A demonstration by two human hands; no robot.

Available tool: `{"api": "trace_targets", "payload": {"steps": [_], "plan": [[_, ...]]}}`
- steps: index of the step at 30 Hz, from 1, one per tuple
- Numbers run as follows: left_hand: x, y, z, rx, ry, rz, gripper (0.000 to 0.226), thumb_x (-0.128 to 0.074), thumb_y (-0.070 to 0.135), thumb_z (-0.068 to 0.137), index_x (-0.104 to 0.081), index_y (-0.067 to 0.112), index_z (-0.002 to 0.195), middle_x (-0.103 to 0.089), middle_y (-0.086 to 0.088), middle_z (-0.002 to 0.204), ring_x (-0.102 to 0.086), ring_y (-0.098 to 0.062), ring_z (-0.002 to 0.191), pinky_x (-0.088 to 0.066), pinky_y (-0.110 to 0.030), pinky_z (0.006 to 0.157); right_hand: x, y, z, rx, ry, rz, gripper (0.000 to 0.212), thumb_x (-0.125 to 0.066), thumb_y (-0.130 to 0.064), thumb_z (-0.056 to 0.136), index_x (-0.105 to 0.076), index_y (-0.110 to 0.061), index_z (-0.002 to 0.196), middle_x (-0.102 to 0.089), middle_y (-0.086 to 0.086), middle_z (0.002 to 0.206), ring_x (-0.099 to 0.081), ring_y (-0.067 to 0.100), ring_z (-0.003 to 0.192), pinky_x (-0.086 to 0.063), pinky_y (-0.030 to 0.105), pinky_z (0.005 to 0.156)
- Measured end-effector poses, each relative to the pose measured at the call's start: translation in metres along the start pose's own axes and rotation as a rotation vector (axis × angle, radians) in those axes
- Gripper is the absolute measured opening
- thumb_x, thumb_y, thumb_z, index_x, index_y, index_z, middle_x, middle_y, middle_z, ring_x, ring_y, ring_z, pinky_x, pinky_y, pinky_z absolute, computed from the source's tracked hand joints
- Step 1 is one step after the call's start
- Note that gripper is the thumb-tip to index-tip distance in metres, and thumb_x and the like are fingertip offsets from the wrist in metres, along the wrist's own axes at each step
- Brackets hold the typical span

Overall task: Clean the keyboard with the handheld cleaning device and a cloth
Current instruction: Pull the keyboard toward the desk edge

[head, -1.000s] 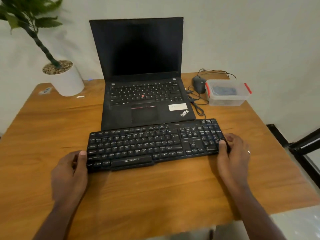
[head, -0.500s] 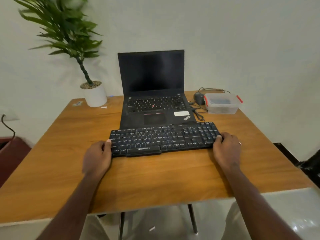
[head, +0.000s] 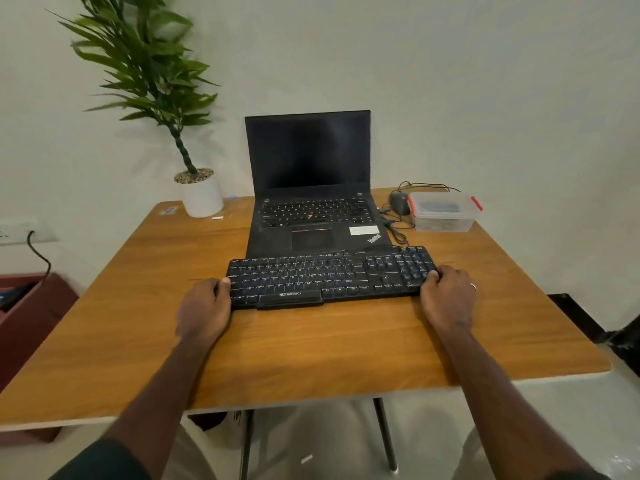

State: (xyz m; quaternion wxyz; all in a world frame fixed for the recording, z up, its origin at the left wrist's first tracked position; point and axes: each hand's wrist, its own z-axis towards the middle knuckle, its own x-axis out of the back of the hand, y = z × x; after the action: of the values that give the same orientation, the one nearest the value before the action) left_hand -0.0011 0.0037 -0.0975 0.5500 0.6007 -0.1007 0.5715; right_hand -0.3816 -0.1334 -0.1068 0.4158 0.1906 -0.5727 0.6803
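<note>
A black full-size keyboard (head: 329,277) lies flat on the wooden table (head: 311,344), just in front of an open black laptop (head: 311,202). My left hand (head: 204,308) grips the keyboard's left end, thumb on top of the corner keys. My right hand (head: 448,296) grips its right end, thumb by the number pad and a ring on one finger. A clear plastic box (head: 443,213) with red latches stands at the back right with something dark blue inside. No handheld cleaning device or cloth is plainly visible.
A dark mouse (head: 399,201) and its tangled cable lie between the laptop and the box. A potted plant (head: 201,192) in a white pot stands at the back left. A maroon seat (head: 31,306) is left of the table.
The view has pulled back and risen, so the table and plant show more fully. Both hands stay on the keyboard's ends, and the keyboard sits where it was before the laptop.
</note>
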Motion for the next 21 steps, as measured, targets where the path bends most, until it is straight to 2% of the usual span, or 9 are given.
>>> {"api": "trace_targets", "payload": {"steps": [4,8,12,18,21], "plan": [[-0.003,-0.003,0.002,-0.010,0.014,-0.013,0.044,-0.036,0.041,0.107,-0.066,0.012,0.094,-0.062,0.000,0.078,-0.056,-0.016,0.069,-0.047,-0.036,0.062,-0.001,0.001,0.002,-0.002,0.007,-0.009,0.037,-0.043,-0.028,0.104,-0.063,-0.007,0.127,-0.062,0.018,0.121,-0.053,0.032,0.113,-0.041,0.041,0.096],[-0.007,-0.008,0.002,-0.020,0.011,-0.033,0.044,-0.035,0.041,0.107,-0.066,0.012,0.095,-0.063,-0.003,0.083,-0.056,-0.018,0.071,-0.041,-0.034,0.060,-0.001,-0.002,0.000,0.008,0.016,-0.021,0.037,-0.044,-0.028,0.105,-0.063,-0.007,0.128,-0.062,0.018,0.121,-0.053,0.031,0.114,-0.042,0.040,0.096],[-0.010,-0.013,0.005,-0.056,0.009,-0.030,0.047,-0.033,0.043,0.107,-0.066,0.011,0.098,-0.064,-0.008,0.094,-0.056,-0.023,0.082,-0.041,-0.036,0.068,-0.002,-0.004,0.001,0.014,0.032,-0.022,0.036,-0.044,-0.027,0.104,-0.063,-0.007,0.127,-0.063,0.018,0.119,-0.055,0.032,0.112,-0.042,0.040,0.097],[-0.008,-0.009,0.005,-0.017,-0.014,-0.044,0.046,-0.033,0.043,0.107,-0.067,0.011,0.105,-0.065,-0.008,0.100,-0.057,-0.022,0.085,-0.040,-0.036,0.070,0.005,-0.006,-0.003,-0.011,0.012,-0.005,0.035,-0.045,-0.022,0.103,-0.064,-0.006,0.128,-0.065,0.017,0.118,-0.056,0.031,0.112,-0.041,0.040,0.100],[-0.004,-0.006,0.004,0.017,-0.027,-0.048,0.043,-0.034,0.040,0.108,-0.064,0.012,0.096,-0.064,-0.008,0.097,-0.055,-0.021,0.082,-0.038,-0.035,0.068,0.008,-0.006,-0.003,-0.011,-0.007,0.011,0.034,-0.046,-0.019,0.102,-0.066,-0.005,0.125,-0.067,0.016,0.115,-0.057,0.030,0.110,-0.042,0.041,0.100]]}}
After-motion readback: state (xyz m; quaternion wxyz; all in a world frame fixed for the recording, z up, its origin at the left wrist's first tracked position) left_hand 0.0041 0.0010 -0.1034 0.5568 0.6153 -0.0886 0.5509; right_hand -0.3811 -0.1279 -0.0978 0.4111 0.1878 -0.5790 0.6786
